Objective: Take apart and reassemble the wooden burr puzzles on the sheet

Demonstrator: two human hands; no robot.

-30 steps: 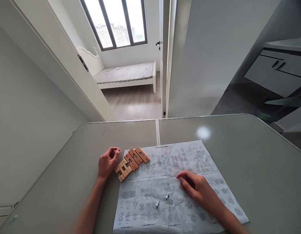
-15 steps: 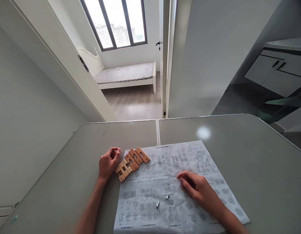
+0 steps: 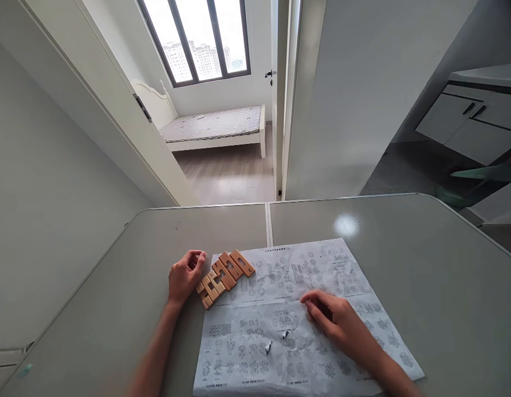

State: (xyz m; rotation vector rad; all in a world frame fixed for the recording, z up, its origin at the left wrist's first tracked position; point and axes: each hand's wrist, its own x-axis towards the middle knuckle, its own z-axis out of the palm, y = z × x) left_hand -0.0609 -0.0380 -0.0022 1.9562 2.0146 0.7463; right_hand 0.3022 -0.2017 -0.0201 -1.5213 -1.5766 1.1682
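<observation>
My left hand (image 3: 184, 277) rests on the table at the left of a row of notched wooden puzzle pieces (image 3: 225, 275), its fingers curled in and nothing visible in them. The pieces lie side by side at a slant, partly on the table and partly over the upper left corner of a printed sheet (image 3: 247, 314). Some bear stamped numbers, and several have cut-out slots. On the right part of the sheet lies my right hand (image 3: 336, 317), loosely bent, with a gap between thumb and fingers and no object showing there.
Two small dark-and-white torn flaps or scraps (image 3: 268, 347) show on the creased sheet, which carries rows of line drawings. The grey table (image 3: 404, 248) has a seam at its middle and rounded far corners. Beyond are a doorway, a bed (image 3: 214, 124) and a window.
</observation>
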